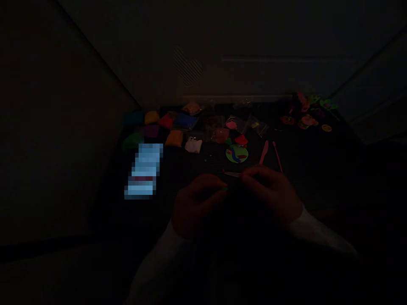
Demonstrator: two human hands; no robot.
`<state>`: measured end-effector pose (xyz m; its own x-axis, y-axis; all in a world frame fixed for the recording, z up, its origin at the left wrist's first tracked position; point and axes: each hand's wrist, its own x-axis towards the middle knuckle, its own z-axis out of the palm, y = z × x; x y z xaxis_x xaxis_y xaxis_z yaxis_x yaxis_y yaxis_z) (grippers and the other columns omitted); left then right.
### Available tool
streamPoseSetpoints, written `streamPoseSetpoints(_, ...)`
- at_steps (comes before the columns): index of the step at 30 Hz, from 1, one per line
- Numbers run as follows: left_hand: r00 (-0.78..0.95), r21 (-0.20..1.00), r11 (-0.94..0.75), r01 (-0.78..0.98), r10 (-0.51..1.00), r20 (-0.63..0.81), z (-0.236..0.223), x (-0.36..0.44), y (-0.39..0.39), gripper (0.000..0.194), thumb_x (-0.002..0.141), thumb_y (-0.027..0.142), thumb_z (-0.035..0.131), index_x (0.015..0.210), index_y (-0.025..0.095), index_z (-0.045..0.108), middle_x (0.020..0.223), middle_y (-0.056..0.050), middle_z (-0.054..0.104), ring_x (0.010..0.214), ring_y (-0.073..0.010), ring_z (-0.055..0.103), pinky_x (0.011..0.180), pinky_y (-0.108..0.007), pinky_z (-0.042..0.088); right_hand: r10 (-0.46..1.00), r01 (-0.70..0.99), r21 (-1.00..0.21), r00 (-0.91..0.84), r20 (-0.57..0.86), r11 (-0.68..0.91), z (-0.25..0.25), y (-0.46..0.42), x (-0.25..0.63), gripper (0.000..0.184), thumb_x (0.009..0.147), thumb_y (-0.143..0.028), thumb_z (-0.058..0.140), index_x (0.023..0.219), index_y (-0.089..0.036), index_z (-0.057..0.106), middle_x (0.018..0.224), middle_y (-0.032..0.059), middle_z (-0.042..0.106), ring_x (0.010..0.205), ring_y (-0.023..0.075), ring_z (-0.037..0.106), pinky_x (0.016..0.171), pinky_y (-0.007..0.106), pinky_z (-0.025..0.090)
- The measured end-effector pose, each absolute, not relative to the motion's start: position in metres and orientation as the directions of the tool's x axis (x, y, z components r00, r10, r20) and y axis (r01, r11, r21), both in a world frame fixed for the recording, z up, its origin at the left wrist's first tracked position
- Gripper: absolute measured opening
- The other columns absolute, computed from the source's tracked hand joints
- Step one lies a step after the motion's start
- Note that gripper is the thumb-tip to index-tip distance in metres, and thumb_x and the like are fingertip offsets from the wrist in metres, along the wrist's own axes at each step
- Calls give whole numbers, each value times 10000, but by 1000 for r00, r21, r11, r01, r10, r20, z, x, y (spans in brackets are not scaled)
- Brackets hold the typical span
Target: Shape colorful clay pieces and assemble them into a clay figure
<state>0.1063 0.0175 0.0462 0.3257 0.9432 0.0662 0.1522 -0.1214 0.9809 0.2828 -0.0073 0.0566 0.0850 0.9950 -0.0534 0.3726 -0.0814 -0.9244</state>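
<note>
In dim light, my left hand [199,203] pinches a small green piece of clay [224,188] between thumb and fingertips. Opposite it, my right hand [273,190] is closed around a pale pointed tool [232,174], whose kind I cannot make out. A tiny red bit [223,170] shows at the tool's tip, which points left, above the green piece. Beyond both hands lies a round light-green clay disc [231,157] with blue, red and dark shapes on it. Red clay [241,140] sits at the disc's upper edge.
A lit, blurred phone screen [148,163] lies left. Clay packets in several colours, including an orange one [174,138] and a white one [193,145], line the back. A pink plastic knife [264,151] and thin pink stick [277,156] lie right, with colourful clay figures [307,121] farther back.
</note>
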Motion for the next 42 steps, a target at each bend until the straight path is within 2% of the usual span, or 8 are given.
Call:
streamPoseSetpoints(2,296,983,-88,160,955,37,42,103,20,76,656,194,633,731,187,638,801,-23,622,759,-134,585,669,-232,481,996,559,-829,62,65,19,46,4,286,164,756,-286,520,833,-176,614,792,23,606,734,128,555,666,266,428)
streamPoseSetpoints(4,267,983,-68,171,963,20,38,99,22,82,655,206,634,735,186,638,804,-26,622,762,-137,585,664,-233,479,993,679,-729,1,115,84,35,15,286,174,771,-261,496,860,-172,616,820,34,607,757,133,556,693,276,428)
streamPoseSetpoints(10,246,983,-45,179,969,0,34,90,24,99,655,220,632,748,188,640,800,-28,620,737,-138,588,635,-233,480,992,824,-553,-120,39,121,18,35,275,220,798,-262,465,922,-160,615,866,61,609,799,146,560,722,282,425)
streamPoseSetpoints(21,249,989,-31,143,969,-6,24,85,25,99,669,230,626,762,197,634,815,-23,613,738,-126,577,633,-233,473,989,885,-457,-132,-59,91,18,38,267,256,808,-330,446,944,-188,609,882,58,611,803,151,569,704,277,430)
streamPoseSetpoints(42,233,993,-26,112,973,-1,25,79,23,79,660,196,627,738,188,633,802,-23,616,742,-122,578,649,-224,472,995,892,-446,-98,-31,74,14,37,263,233,801,-301,452,923,-178,608,869,52,599,788,142,561,703,270,428)
